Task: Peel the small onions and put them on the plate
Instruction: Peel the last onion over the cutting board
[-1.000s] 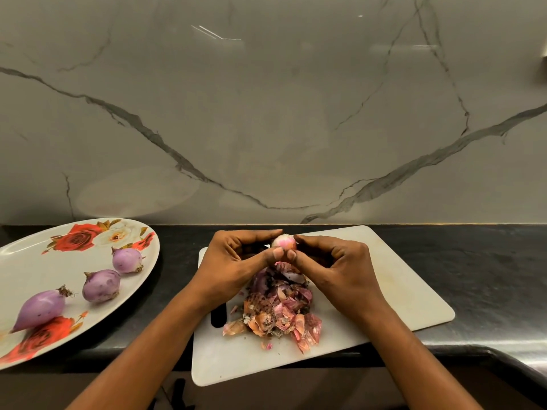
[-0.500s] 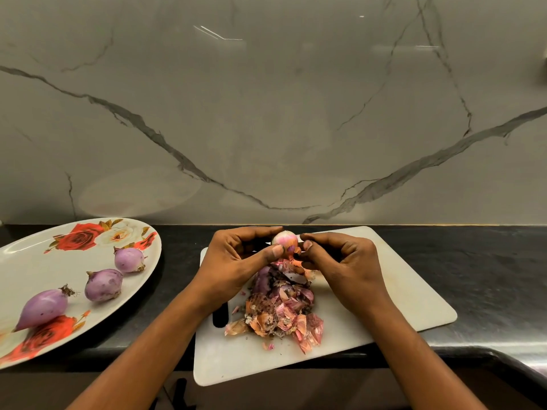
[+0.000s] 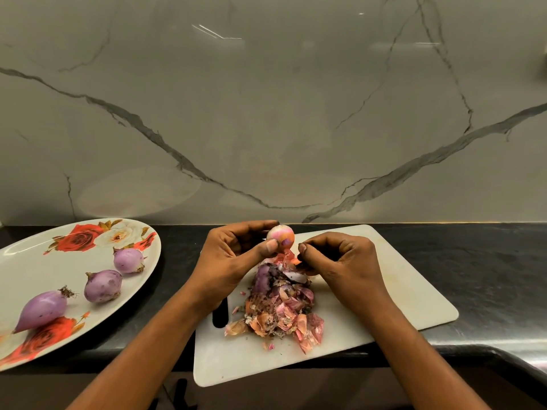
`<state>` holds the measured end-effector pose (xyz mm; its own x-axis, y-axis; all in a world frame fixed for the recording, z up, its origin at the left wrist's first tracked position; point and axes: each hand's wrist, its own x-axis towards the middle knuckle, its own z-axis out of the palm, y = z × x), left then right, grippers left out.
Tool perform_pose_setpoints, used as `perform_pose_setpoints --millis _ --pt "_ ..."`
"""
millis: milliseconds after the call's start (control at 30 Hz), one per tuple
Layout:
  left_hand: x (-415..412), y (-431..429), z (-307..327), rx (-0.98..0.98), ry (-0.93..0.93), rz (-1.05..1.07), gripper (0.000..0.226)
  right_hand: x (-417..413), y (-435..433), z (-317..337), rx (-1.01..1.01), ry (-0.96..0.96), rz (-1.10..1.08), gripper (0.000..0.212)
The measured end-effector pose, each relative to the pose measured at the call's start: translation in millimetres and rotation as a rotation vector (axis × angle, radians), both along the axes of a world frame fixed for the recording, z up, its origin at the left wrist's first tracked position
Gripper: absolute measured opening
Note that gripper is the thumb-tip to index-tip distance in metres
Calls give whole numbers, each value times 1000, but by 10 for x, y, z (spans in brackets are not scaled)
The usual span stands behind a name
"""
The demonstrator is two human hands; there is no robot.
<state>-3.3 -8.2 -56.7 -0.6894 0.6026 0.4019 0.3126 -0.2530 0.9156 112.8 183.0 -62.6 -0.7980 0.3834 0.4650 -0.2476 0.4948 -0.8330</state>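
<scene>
My left hand (image 3: 233, 255) holds a small onion (image 3: 281, 236) between thumb and fingers above the white cutting board (image 3: 408, 294). A strip of onion skin (image 3: 285, 257) hangs from the onion, and my right hand (image 3: 340, 264) pinches its lower end. Under both hands lies a pile of peels (image 3: 281, 306), with what looks like a purple onion (image 3: 263, 279) at its top left. Three peeled purple onions (image 3: 128, 259) (image 3: 103, 286) (image 3: 41, 310) lie on the floral plate (image 3: 35, 261) at the left.
The black counter (image 3: 488, 261) runs along a grey marble wall (image 3: 266, 113). The plate overhangs the counter's front edge at the left, and the cutting board's near corner sticks out past the edge too.
My right hand has pulled down and away from the onion, drawing a strip of skin off it. My left hand has kept the onion in place.
</scene>
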Motion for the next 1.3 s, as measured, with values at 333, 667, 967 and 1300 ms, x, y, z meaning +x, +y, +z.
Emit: perform_pose_setpoints --millis 333,667,967,1300 --pt "0 21 -11 -12 55 -78 59 24 -13 13 -45 -5 110 23" --pt "-23 5 -20 -74 114 -38 49 35 -13 59 -144 -34 188 20" --pt "-3 11 -7 -69 78 -53 49 28 -23 48 -146 -9 144 17" --pt "-6 -8 6 -72 91 -27 48 34 -47 42 -22 -38 126 14"
